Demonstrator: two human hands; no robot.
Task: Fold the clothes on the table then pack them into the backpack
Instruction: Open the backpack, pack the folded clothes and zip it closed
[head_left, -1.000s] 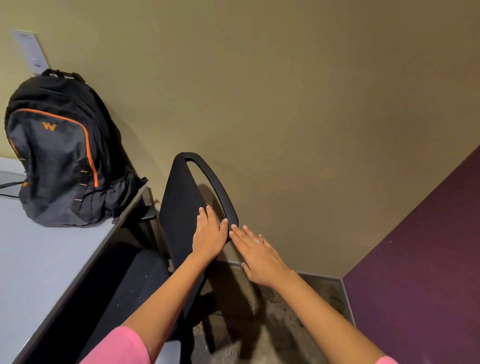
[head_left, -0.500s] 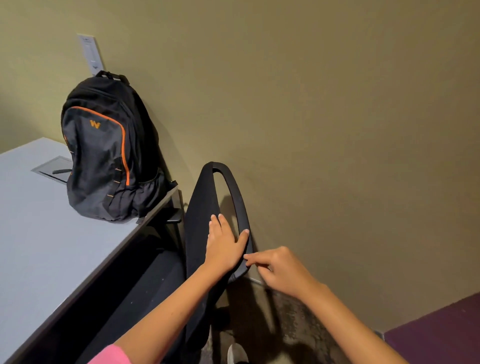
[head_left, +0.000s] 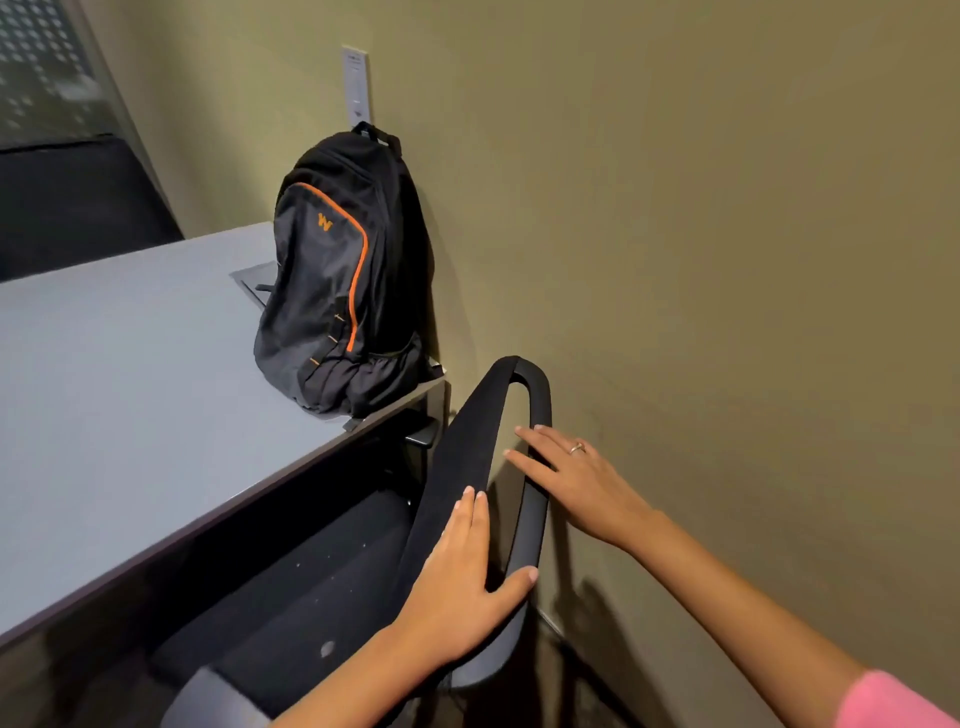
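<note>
A black backpack (head_left: 337, 280) with orange trim stands upright at the far right corner of the grey table (head_left: 130, 395), leaning against the wall, its zips closed. No clothes show on the table. My left hand (head_left: 462, 577) lies flat on the back of a black office chair (head_left: 467, 457), fingers straight, thumb over its rim. My right hand (head_left: 571, 478) reaches from the right, its straight fingers touching the chair's back frame.
The chair is tucked under the table's right end, close to the olive wall (head_left: 727, 260). A cable hatch (head_left: 254, 283) is set in the tabletop behind the backpack. A dark seat back and frosted glass (head_left: 47, 83) stand at the far left.
The view has swung left and more of the table shows. My right hand has gone from curled fingers to straight fingers on the chair frame. My left hand has stayed on the chair back.
</note>
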